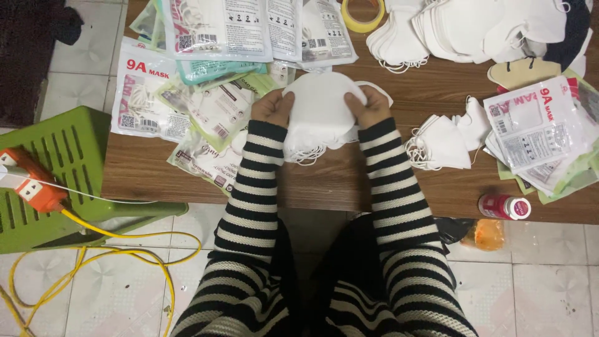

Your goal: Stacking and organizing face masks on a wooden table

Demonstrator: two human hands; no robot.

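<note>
Both my hands grip a stack of white folded face masks [321, 109] above a wooden table [349, 181]. My left hand [272, 107] clasps the stack's left side and my right hand [369, 106] clasps its right side. Ear loops dangle from under the stack. Striped black-and-white sleeves cover both my forearms.
Printed mask pouches [206, 75] lie piled at the table's left and more [540, 131] at the right. Loose white masks [440, 143] and a large heap [474, 28] sit right and far. A yellow tape roll [363, 15], a small red bottle [504, 206], a green plastic stool [62, 175], an orange power strip [28, 181] with yellow cable.
</note>
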